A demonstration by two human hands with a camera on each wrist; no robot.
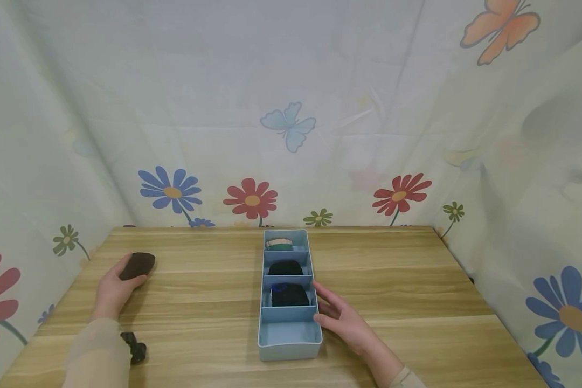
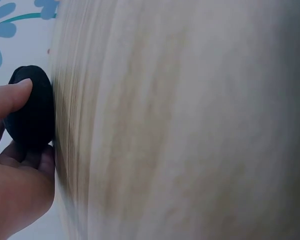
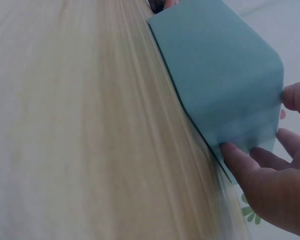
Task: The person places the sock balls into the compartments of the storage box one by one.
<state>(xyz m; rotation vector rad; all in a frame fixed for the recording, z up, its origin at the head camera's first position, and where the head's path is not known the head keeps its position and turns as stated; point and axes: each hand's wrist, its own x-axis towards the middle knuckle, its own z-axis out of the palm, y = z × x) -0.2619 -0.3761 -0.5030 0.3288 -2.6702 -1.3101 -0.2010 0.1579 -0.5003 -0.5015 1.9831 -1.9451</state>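
My left hand [image 1: 115,291] grips a black folded cloth bundle [image 1: 138,265] at the table's left side. In the left wrist view the thumb lies across the rounded bundle [image 2: 32,112], with fingers curled under it close to the tabletop. My right hand [image 1: 346,323] touches the right side of a light blue divided box [image 1: 290,351]. Seen from the right wrist, its fingertips rest against the box's outer wall [image 3: 215,65]. The nearest compartment is bare; the others hold a black bundle with blue marks [image 1: 290,295], another black bundle [image 1: 285,268] and a green-and-beige bundle [image 1: 279,244].
The wood-grain table [image 1: 393,269] extends on both sides of the box. A flower-printed curtain [image 1: 213,129] hangs behind and at the sides. A small black device [image 1: 134,347] sits beside my left sleeve.
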